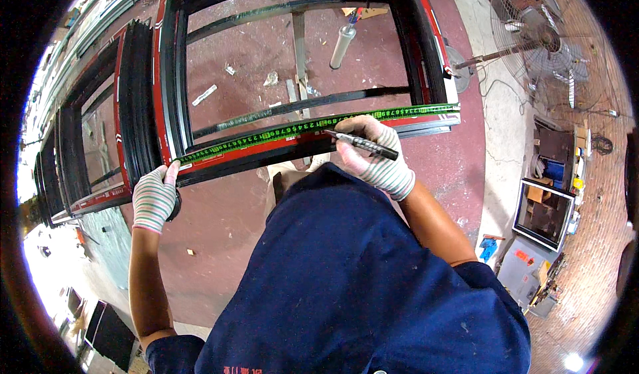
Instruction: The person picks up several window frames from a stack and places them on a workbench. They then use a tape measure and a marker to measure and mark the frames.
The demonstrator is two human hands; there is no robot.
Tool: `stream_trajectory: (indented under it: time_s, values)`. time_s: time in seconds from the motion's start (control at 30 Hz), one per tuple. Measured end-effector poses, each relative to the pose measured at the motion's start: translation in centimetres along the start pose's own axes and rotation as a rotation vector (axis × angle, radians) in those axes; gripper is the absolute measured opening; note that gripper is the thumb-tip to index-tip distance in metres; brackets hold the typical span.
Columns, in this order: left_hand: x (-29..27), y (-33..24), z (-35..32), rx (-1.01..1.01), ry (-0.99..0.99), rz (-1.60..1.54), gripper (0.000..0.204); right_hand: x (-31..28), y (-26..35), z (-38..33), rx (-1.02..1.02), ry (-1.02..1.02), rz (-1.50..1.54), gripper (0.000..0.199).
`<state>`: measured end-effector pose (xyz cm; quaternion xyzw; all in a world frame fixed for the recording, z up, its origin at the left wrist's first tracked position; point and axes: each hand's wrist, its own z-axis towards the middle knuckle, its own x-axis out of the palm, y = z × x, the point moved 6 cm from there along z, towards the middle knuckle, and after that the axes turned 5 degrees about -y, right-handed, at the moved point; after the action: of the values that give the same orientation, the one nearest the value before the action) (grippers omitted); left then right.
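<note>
Holding tape at one end, marker at the other hand. Green tape measure (pixel 286 135) lies along the near red-faced bar of a black-and-red rectangular frame (pixel 243 151), running from the left hand to about the frame's right end. Left hand (pixel 155 199), in a striped knit glove, grip closed about the tape's left end, thumb at the frame edge. Dark rounded thing by the palm may be the tape case; mostly hidden, cannot tell. Right hand (pixel 376 157), same glove, grip closed round a black marker (pixel 366 145), tip pointing left at the tape's lower edge; contact unclear.

Handling: tape blade looks thin, light, springy, likely slick under knit gloves and apt to twist or slide; best pinned flat at the ends, fingers off the edges. Marker light and rigid, easily held low on the barrel near the tip. Frame probably stiff and heavy for its size, coated face likely scratchable; take it by the outer side bars, not the slim inner crossbars.

Around: more frames (pixel 136 107) stacked left, white cartridge (pixel 343 46) on the dark red floor (pixel 439 187) seen through the opening, pedestal fan (pixel 547 39) upper right.
</note>
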<state>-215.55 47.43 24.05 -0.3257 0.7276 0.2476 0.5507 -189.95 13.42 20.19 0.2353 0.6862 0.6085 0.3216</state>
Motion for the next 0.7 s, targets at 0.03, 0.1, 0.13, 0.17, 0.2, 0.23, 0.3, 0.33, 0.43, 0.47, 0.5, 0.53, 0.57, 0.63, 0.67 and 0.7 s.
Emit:
stream_trajectory:
  time_s: [0.03,0.1,0.13,0.17,0.2,0.23,0.3,0.33,0.43,0.47,0.5,0.53,0.57,0.63,0.67,0.7]
  values:
    - [0.0,-0.2,0.1,-0.041,0.053,-0.023,0.053,0.3,0.1,0.3,-0.060,-0.014,-0.118,0.024]
    - [0.1,0.0,0.0,-0.045,0.040,-0.035,0.054,0.9,1.1,0.8,-0.204,-0.023,-0.222,0.023]
    - [0.1,0.0,0.0,-0.046,0.033,-0.041,0.054,1.1,1.7,0.9,-0.277,-0.028,-0.272,0.023]
    - [-0.1,-0.1,0.0,-0.065,0.057,-0.044,0.056,1.4,1.9,1.1,-0.271,-0.027,-0.275,0.021]
    - [0.0,0.1,0.1,-0.074,0.062,-0.055,0.057,1.5,2.1,1.2,-0.293,-0.016,-0.282,0.021]
    - [0.1,0.2,0.1,-0.082,0.068,-0.066,0.057,1.6,2.3,1.3,-0.315,-0.006,-0.288,0.021]
    - [0.5,0.5,0.4,-0.108,0.099,-0.065,0.058,1.8,2.0,1.3,-0.342,-0.007,-0.270,0.022]
    - [0.3,0.3,0.3,-0.110,0.080,-0.079,0.059,1.8,1.9,1.3,-0.331,-0.014,-0.270,0.022]
    - [0.1,0.1,-0.1,-0.128,0.038,-0.099,0.066,2.0,1.6,1.4,-0.305,-0.034,-0.273,0.022]
    - [0.5,0.6,0.0,-0.137,0.036,-0.100,0.067,2.0,1.6,1.4,-0.302,-0.036,-0.266,0.022]
    - [1.1,1.3,0.2,-0.146,0.035,-0.101,0.068,2.0,1.5,1.4,-0.299,-0.038,-0.259,0.022]
    - [1.5,1.7,0.2,-0.154,0.033,-0.102,0.069,2.0,1.5,1.4,-0.296,-0.040,-0.252,0.022]
    - [1.3,1.5,0.2,-0.150,0.026,-0.103,0.067,2.1,1.3,1.4,-0.306,-0.036,-0.250,0.022]
    - [0.7,0.5,0.1,-0.173,0.087,-0.143,0.066,2.0,1.5,1.4,-0.319,-0.024,-0.279,0.022]
    - [0.3,0.1,0.0,-0.185,0.117,-0.160,0.065,2.0,1.5,1.5,-0.326,-0.020,-0.290,0.023]
    - [0.9,0.7,0.2,-0.161,0.066,-0.159,0.063,2.0,1.5,1.5,-0.343,-0.024,-0.282,0.023]
